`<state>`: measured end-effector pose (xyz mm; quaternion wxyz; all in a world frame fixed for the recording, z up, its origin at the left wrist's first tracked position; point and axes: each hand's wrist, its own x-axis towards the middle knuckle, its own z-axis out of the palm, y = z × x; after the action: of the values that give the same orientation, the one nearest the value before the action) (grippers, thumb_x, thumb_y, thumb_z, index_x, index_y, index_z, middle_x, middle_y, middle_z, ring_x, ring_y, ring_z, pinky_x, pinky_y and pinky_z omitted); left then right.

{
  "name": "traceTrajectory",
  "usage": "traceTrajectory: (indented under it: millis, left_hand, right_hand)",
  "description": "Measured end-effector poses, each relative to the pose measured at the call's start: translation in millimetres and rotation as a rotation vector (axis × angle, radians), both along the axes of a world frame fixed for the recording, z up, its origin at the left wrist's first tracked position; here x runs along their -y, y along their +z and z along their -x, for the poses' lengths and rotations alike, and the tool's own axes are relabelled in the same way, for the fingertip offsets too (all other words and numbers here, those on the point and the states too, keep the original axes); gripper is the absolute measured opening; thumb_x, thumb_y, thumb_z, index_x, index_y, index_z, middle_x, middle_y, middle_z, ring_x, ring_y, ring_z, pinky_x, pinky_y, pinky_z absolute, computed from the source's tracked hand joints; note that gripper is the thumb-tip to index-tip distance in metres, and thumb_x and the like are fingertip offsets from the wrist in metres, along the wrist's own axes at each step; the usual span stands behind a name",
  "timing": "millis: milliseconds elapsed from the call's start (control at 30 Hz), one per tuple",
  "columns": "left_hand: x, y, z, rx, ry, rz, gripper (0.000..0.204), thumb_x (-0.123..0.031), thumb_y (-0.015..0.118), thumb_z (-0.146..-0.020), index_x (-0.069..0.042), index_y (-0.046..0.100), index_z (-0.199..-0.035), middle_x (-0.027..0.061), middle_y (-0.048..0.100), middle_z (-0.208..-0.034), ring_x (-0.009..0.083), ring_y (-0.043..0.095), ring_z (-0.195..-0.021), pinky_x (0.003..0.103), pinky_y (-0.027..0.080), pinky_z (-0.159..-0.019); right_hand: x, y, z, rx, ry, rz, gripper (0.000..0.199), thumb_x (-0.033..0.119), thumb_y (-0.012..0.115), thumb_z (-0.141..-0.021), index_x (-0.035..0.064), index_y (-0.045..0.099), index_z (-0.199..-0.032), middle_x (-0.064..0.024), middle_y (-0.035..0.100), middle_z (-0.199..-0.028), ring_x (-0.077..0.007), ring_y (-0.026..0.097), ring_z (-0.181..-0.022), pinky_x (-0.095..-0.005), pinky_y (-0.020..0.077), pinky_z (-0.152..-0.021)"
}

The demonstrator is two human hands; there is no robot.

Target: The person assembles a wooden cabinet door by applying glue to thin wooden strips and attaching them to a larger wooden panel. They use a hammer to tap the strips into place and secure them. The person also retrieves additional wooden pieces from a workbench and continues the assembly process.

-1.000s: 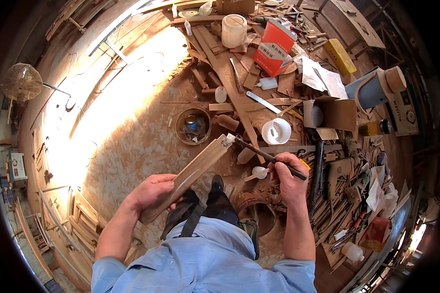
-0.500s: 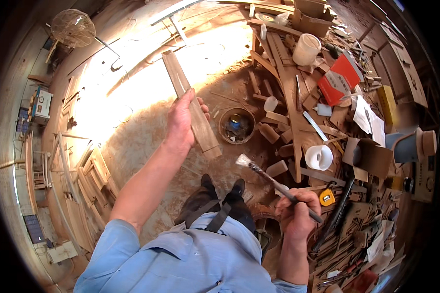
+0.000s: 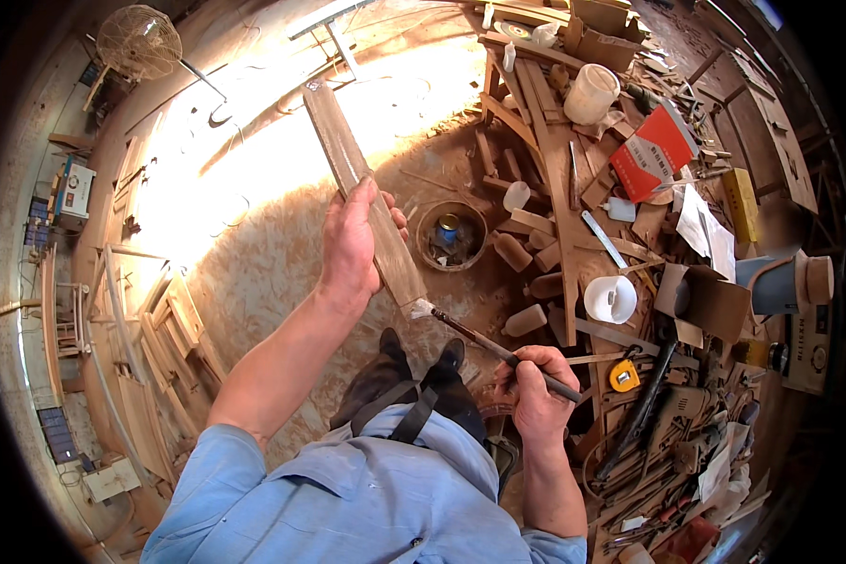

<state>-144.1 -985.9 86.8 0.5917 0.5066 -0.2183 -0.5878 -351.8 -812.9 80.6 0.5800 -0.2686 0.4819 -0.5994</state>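
Observation:
My left hand [image 3: 351,240] is closed around a long flat piece of wood [image 3: 336,141], its thumb lying across the upper face. The wood slants from far left down toward my body, with its near end lowest. In my right hand [image 3: 539,390] is a brush [image 3: 475,336] with a dark handle, gripped between thumb and fingers. Its pale bristles touch the near end of the wood. White material shows on the bristles; I cannot tell what it is.
At right stands a cluttered workbench [image 3: 564,235] with a white tub [image 3: 611,299], a yellow tape measure [image 3: 623,375] and a red box [image 3: 655,152]. A round bucket [image 3: 451,268] sits on the floor ahead. Wooden frames [image 3: 174,320] lie at left, and a fan [image 3: 139,42] stands far left.
My right hand has moved left with the brush, bringing its bristles from beside the wood onto the near end. The wood's far end has shifted slightly up and left.

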Motion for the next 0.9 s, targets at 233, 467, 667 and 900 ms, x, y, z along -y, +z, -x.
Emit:
traceTrajectory:
  millis: [233, 467, 667, 900]
  left_hand:
    - [-0.5, 3.4, -6.9, -0.040, -0.014, -0.005, 0.031, -0.027, 0.051, -0.099, -0.005, 0.048, -0.121, 0.0082, 0.056, -0.088, 0.0158, 0.056, -0.074, 0.032, 0.051, -0.063]
    - [12.7, -0.9, -29.2, -0.253, 0.082, 0.005, 0.024, -0.029, 0.051, -0.098, -0.006, 0.054, -0.105, 0.0083, 0.056, -0.083, 0.0184, 0.057, -0.072, 0.039, 0.055, -0.068]
    - [17.8, -4.3, -24.1, -0.025, 0.141, -0.014, 0.026, -0.022, 0.071, -0.088, -0.006, 0.053, -0.097, 0.0028, 0.053, -0.074, 0.0123, 0.057, -0.069, 0.036, 0.061, -0.061]
    - [12.8, -16.8, -17.8, 0.175, 0.002, 0.048, 0.041, -0.030, 0.074, -0.087, -0.005, 0.051, -0.109, 0.0047, 0.055, -0.090, 0.0136, 0.058, -0.067, 0.030, 0.054, -0.053]
  right_hand:
    - [-3.2, 1.4, -3.2, -0.133, 0.004, -0.009, 0.006, -0.003, 0.054, -0.089, -0.0037, 0.058, -0.094, -0.0122, 0.067, -0.077, -0.0116, 0.059, -0.060, -0.0233, 0.0500, -0.055]
    - [-13.4, 2.7, -0.1, 0.018, -0.075, 0.243, 0.018, -0.012, 0.044, -0.083, -0.0037, 0.054, -0.095, -0.0173, 0.062, -0.082, -0.0166, 0.058, -0.064, -0.0266, 0.0505, -0.056]
    - [-13.4, -3.2, -9.1, -0.139, 0.068, 0.349, 0.020, -0.011, 0.050, -0.081, -0.0066, 0.059, -0.098, -0.0183, 0.064, -0.088, -0.0186, 0.061, -0.070, -0.0267, 0.0522, -0.059]
    - [-6.0, -11.0, -14.2, -0.272, 0.154, 0.263, 0.013, -0.007, 0.056, -0.083, -0.0068, 0.061, -0.095, -0.0156, 0.066, -0.083, -0.0165, 0.060, -0.066, -0.0262, 0.0509, -0.058]
